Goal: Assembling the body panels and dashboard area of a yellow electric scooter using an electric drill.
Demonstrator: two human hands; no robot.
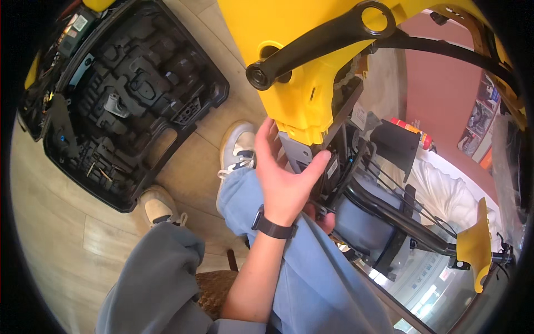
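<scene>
My left hand, with a dark watch on its wrist, wraps round a grey metal block at the lower end of a yellow housing. Its thumb lies on the right side and its fingers on the left, partly hidden behind the block. Below and to the right, a bit of my right hand shows among dark parts; most of it is hidden, and what it touches cannot be seen. A black arm with a ring-shaped end crosses the yellow housing. Black cables run close beside my left thumb.
An open black tool case with moulded recesses lies on the wooden floor at left. A black bar with a yellow curved piece extends at right. Beyond stand a red cylinder and white plastic bags.
</scene>
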